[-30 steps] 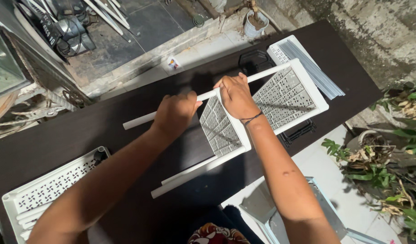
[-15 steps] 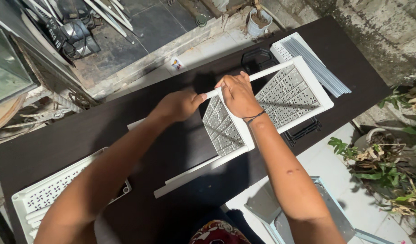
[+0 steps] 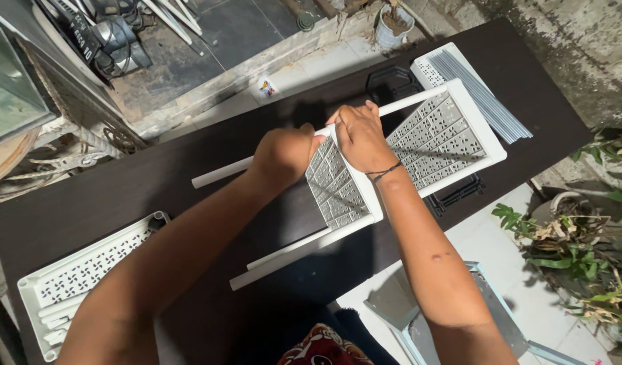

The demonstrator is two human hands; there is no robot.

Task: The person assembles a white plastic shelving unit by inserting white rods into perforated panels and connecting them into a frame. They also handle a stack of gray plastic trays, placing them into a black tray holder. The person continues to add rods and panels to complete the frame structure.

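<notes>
A white plastic rack [image 3: 392, 169] lies on its side on the dark bench [image 3: 122, 196], near the middle. It has two flat shelves full of little cut-out holes. One shelf [image 3: 338, 186] stands up under the hands. The other shelf [image 3: 443, 138] sits further from the person. Long white poles [image 3: 223, 174] join the shelves and stick out past them.

The left hand [image 3: 284, 154] is closed around the top pole, just beside the near shelf. The right hand [image 3: 358, 135] presses down on that shelf's top edge, fingers curled over it.

Another white shelf [image 3: 81, 270] lies flat on the bench, well away from the rack. A bundle of grey rods [image 3: 487, 101] lies behind the rack.
</notes>
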